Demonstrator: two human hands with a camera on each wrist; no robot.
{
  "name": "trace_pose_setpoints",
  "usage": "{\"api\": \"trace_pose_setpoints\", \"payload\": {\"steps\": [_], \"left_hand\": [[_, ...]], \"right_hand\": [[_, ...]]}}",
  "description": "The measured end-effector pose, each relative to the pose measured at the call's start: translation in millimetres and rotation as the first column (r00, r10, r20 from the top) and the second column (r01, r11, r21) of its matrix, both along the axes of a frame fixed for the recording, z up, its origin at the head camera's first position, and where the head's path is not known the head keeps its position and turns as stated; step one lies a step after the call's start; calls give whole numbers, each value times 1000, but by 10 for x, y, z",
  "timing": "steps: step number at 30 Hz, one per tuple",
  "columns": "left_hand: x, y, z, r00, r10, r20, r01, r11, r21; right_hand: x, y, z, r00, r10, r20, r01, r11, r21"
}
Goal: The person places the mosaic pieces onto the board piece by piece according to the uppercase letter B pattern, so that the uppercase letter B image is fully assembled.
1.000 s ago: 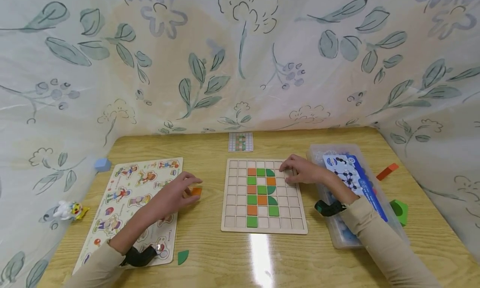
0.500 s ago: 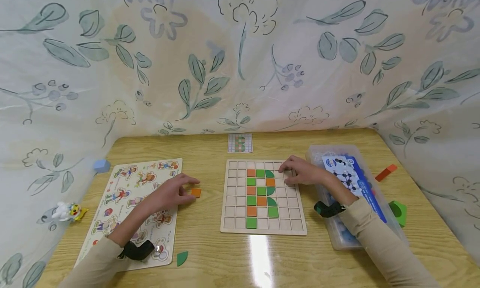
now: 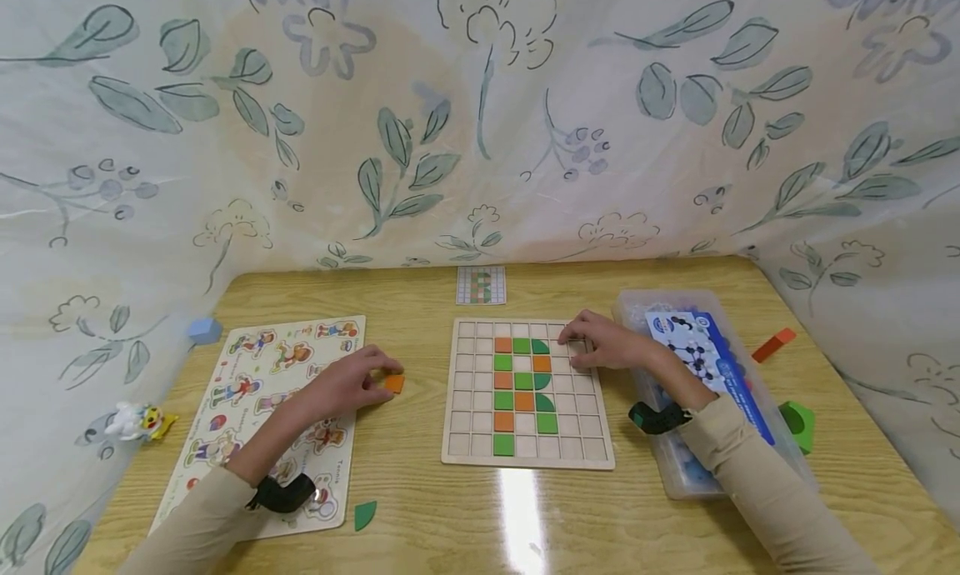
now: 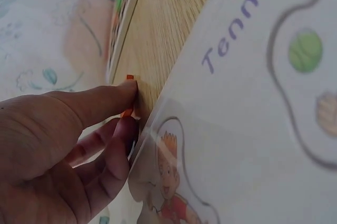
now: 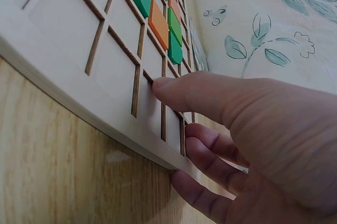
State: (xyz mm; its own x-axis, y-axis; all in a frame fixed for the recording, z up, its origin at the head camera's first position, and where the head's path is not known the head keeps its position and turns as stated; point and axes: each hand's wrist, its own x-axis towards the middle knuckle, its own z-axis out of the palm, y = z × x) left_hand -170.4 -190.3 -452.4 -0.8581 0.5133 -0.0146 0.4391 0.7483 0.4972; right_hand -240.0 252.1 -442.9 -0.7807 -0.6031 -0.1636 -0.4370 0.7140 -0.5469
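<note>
My left hand [image 3: 351, 385] pinches a square orange tile [image 3: 395, 383] between thumb and fingers, low over the wood table beside the sports puzzle board. In the left wrist view, a strip of the orange tile [image 4: 127, 112] shows between thumb and fingertip. My right hand [image 3: 606, 342] rests on the upper right side of the wooden grid board [image 3: 467, 400], fingers loosely bent, holding nothing. In the right wrist view its thumb [image 5: 168, 87] touches the grid. Orange and green square tiles [image 3: 504, 400] and several dark green quarter-circle tiles [image 3: 545, 402] fill cells mid-board.
A printed pattern card [image 3: 482, 285] lies behind the grid board. On the left are the sports puzzle board [image 3: 251, 350], a blue block [image 3: 204, 331] and a loose green quarter-circle piece [image 3: 365, 515]. A clear plastic box [image 3: 667, 467] stands right, near red [image 3: 774, 344] and green blocks [image 3: 799, 425].
My left hand's fingers have closed in on the orange tile, after drawing slightly back from it half a second ago. The right hand and the tiles on the board have stayed put.
</note>
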Motion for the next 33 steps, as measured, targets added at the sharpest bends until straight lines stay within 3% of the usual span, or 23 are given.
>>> {"api": "trace_pose_setpoints", "payload": {"steps": [16,33], "left_hand": [[48,77,32,998,39,-55,-46,991,-128],[166,281,73,992,-14,-123,-9,983,-184]], "right_hand": [[7,-6,-1,1000,9,-18,-9,1000,0],[11,-1,9,1000,3,-4,-3,1000,-4]]}}
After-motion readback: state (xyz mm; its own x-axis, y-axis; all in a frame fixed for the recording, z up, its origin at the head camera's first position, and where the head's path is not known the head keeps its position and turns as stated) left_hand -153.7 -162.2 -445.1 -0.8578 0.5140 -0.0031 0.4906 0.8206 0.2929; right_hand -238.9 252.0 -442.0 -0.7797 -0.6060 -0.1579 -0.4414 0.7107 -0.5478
